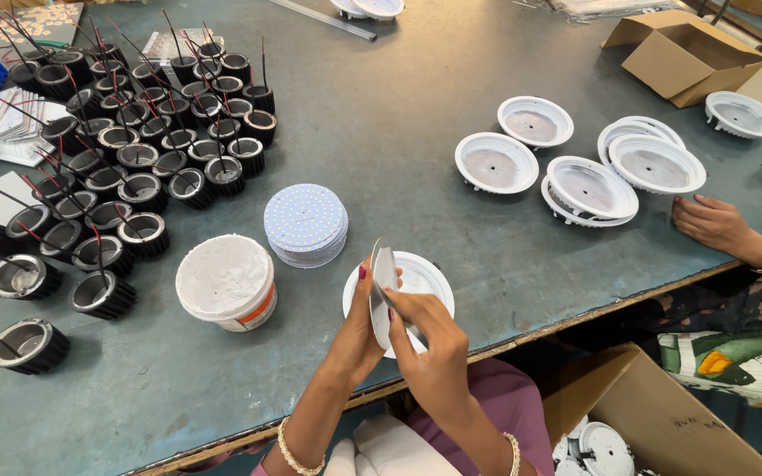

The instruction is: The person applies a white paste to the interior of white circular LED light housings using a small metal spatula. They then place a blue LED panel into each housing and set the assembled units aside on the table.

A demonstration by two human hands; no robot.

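My left hand [359, 330] holds a thin round white disc [383, 275] upright and edge-on to the camera, near the table's front edge. My right hand [431, 353] grips a small thin tool [401, 316] pressed against the disc's face. Under both hands a white round lamp housing [423, 275] lies flat on the table. A white tub of white paste [227, 282] stands just to the left. Behind it sits a stack of round LED boards [305, 220].
Many black finned heat sinks [134, 132] with red and black wires fill the table's left side. Several white housings [496, 163] lie at the right, near a co-worker's hand [716, 225]. Cardboard boxes sit at the far right [685, 53] and below the table edge [654, 414].
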